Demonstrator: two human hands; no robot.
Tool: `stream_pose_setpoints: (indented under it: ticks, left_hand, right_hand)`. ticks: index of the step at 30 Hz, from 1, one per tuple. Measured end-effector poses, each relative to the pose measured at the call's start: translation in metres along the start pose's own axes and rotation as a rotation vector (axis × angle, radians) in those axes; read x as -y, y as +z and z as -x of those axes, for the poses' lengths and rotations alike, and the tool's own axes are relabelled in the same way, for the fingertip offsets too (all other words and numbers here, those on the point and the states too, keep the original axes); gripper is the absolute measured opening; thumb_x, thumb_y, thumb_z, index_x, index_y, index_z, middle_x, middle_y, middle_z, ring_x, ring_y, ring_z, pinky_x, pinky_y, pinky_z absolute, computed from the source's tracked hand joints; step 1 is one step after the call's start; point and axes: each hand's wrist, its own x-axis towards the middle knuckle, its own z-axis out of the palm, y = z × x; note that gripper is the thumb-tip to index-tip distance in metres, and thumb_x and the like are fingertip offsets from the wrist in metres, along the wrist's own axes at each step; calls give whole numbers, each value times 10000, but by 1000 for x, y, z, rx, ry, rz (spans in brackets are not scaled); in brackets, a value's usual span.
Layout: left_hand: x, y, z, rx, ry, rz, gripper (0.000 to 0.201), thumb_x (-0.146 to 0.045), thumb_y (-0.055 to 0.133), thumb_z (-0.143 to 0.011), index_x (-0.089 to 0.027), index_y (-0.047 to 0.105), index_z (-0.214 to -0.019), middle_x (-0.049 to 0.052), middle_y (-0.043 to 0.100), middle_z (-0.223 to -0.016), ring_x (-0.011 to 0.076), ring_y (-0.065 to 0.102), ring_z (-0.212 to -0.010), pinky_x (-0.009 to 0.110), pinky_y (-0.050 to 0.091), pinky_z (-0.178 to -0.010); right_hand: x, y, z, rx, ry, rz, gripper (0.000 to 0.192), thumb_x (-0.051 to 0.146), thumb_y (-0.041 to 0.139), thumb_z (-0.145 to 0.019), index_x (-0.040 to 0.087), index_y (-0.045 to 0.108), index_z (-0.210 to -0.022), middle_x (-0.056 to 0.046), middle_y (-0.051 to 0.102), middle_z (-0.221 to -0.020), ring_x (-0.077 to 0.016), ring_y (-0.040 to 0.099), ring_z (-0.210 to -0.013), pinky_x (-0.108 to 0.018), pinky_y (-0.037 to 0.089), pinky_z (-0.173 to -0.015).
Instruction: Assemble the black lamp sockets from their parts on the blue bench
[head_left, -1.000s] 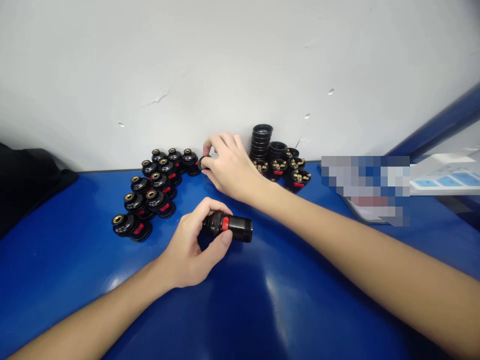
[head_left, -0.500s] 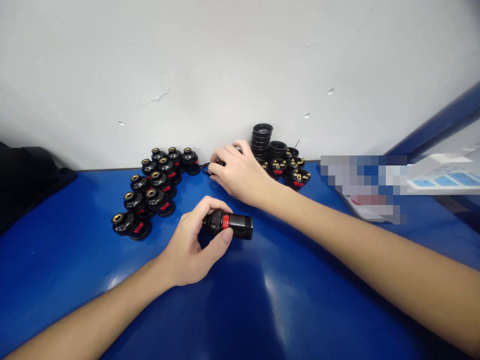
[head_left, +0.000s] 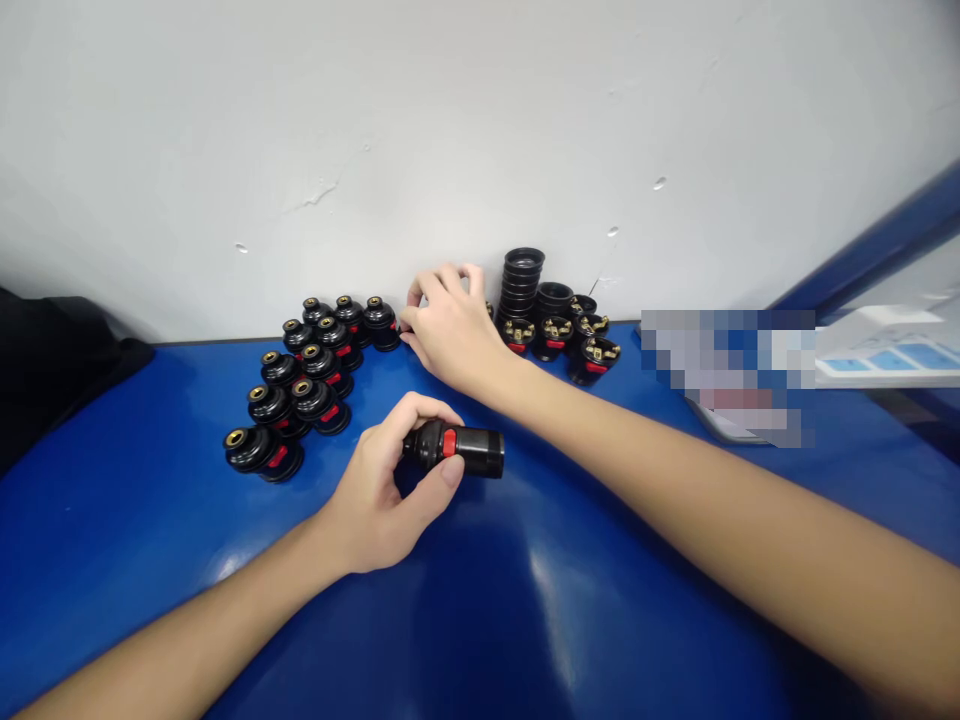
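My left hand (head_left: 379,495) grips a black lamp socket with a red switch (head_left: 469,450), held on its side just above the blue table (head_left: 525,610). My right hand (head_left: 450,330) reaches to the back by the wall, palm down. Its fingertips touch the table beside the rearmost of several assembled black sockets (head_left: 307,375). Anything under those fingers is hidden. A stack of black rings (head_left: 523,275) stands just right of this hand.
Open socket parts with brass contacts (head_left: 592,355) sit to the right of the ring stack. The white wall (head_left: 450,150) closes the back. A black object (head_left: 52,350) lies at far left, and papers (head_left: 727,420) lie at right.
My right hand held a small black ring, set it on the table, then slid left over that spot. My left hand and its socket have barely moved.
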Motion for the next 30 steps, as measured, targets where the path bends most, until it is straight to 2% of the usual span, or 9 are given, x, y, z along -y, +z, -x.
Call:
stream_pose_setpoints:
  ticks: [10,20,23,27,29,30]
  left_hand:
    - [0,0,-1,-8,-18,14,175,-371,633,-1064,-228,605,-1161,-17,596,-879,141,521,-715,286,414,-651]
    - [0,0,0,-10,-12,7,172,-366,632,-1064,-229,605,-1165,-12,613,-888,143,530,-716,287,429,-652]
    - [0,-1,0,-17,-11,0,167,-362,629,-1069,-232,604,-1171,-11,616,-906,143,542,-734,287,439,-669]
    - [0,1,-1,7,-19,8,183,-356,618,-1086,-241,586,-1224,-7,636,-935,149,578,-778,294,471,-722]
    - [1,2,-1,23,-20,16,203,-353,619,-1091,-244,569,-1254,-2,655,-957,153,605,-805,297,488,-746]
    - [1,3,-1,33,-19,18,213,-354,620,-1092,-243,560,-1264,2,664,-969,156,618,-818,299,496,-755]
  right_hand:
    - [1,16,-1,-48,-58,98,310,60,538,-1035,139,837,-1015,-179,756,-1177,-367,600,-1173,-625,367,-1129]
    - [2,19,2,-31,-90,147,334,68,498,-1043,109,828,-1029,-205,753,-1180,-399,626,-1206,-627,400,-1136]
    - [0,8,2,-63,-142,132,289,142,520,-1073,91,803,-1097,-214,739,-1224,-398,625,-1220,-610,417,-1125]
    - [-10,-21,8,-120,-191,-26,258,220,524,-1110,118,757,-1150,-201,727,-1265,-362,632,-1207,-520,498,-1019]
    - [-14,-37,18,-162,-118,-175,268,233,477,-1137,139,721,-1195,-170,728,-1256,-292,676,-1130,-435,522,-974]
    - [-15,-44,25,-181,-65,-268,254,256,482,-1142,151,700,-1219,-139,744,-1188,-251,700,-1034,-388,532,-915]
